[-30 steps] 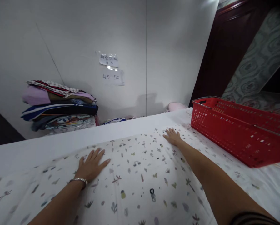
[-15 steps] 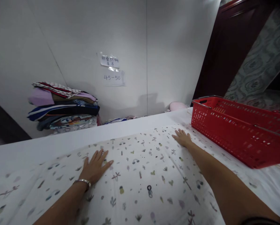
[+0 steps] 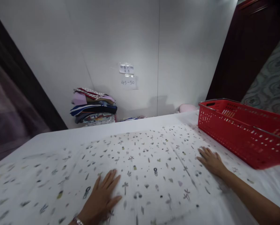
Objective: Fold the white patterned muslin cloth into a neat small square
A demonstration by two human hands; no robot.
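Note:
A white cloth (image 3: 140,156) printed with small plants and animals lies spread flat over the white table (image 3: 60,137). My left hand (image 3: 103,198) rests palm down on the cloth near the bottom edge, fingers stretched out, a bracelet at the wrist. My right hand (image 3: 210,161) also lies flat and open on the cloth, close to the red plastic basket (image 3: 243,137) at the right.
A pile of folded clothes (image 3: 93,106) sits against the white wall behind the table. Two paper labels (image 3: 128,76) are stuck on the wall. A pink thing (image 3: 187,107) lies behind the basket. A dark wooden cabinet (image 3: 247,53) stands at the right.
Both hands have slid back toward me across the cloth, staying flat. The view has pulled back and swung left, showing more of the table and a dark area at the left.

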